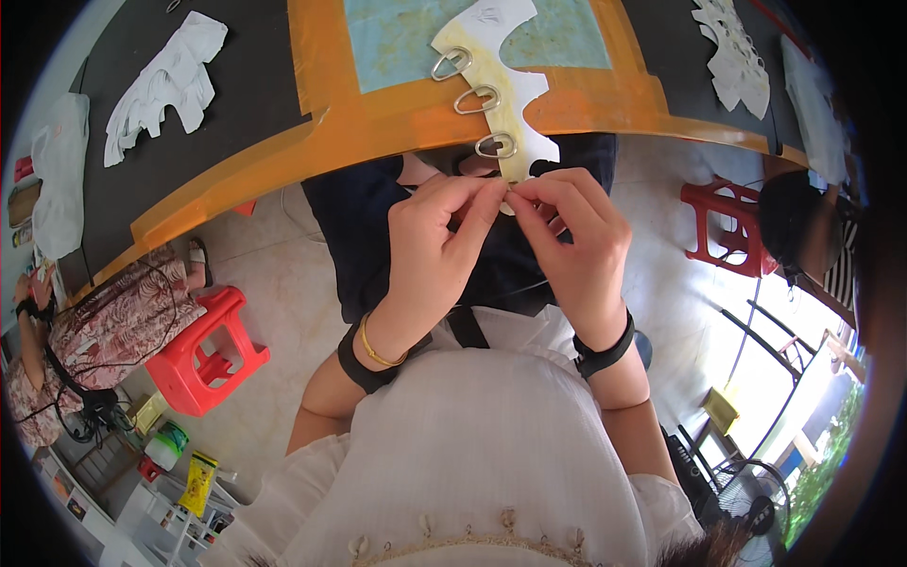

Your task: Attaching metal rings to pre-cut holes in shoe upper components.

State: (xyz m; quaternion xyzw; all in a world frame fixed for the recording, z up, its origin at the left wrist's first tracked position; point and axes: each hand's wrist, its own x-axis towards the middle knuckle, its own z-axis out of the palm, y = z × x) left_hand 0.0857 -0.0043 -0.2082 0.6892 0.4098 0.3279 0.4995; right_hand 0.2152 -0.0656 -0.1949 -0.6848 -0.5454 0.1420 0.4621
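A white, yellow-stained cut-out piece (515, 93) with scalloped edges lies over the table's near edge, its lower end hanging toward me. Three silver metal rings sit along its left side: a top ring (452, 63), a middle ring (477, 99) and a lower ring (496, 145). My left hand (439, 236) and my right hand (574, 241) meet at the piece's lower end, each with thumb and index finger pinched together on it. The fingertips hide whatever small part lies between them.
Orange tape edges the black table (255, 85) around a blue-green sheet (378, 42). Stacked white cut-outs (165, 90) lie left; more cut-outs with rings (732, 57) lie right. Red stools (208, 350) stand on both sides, with a person in a patterned garment (123, 312) at left.
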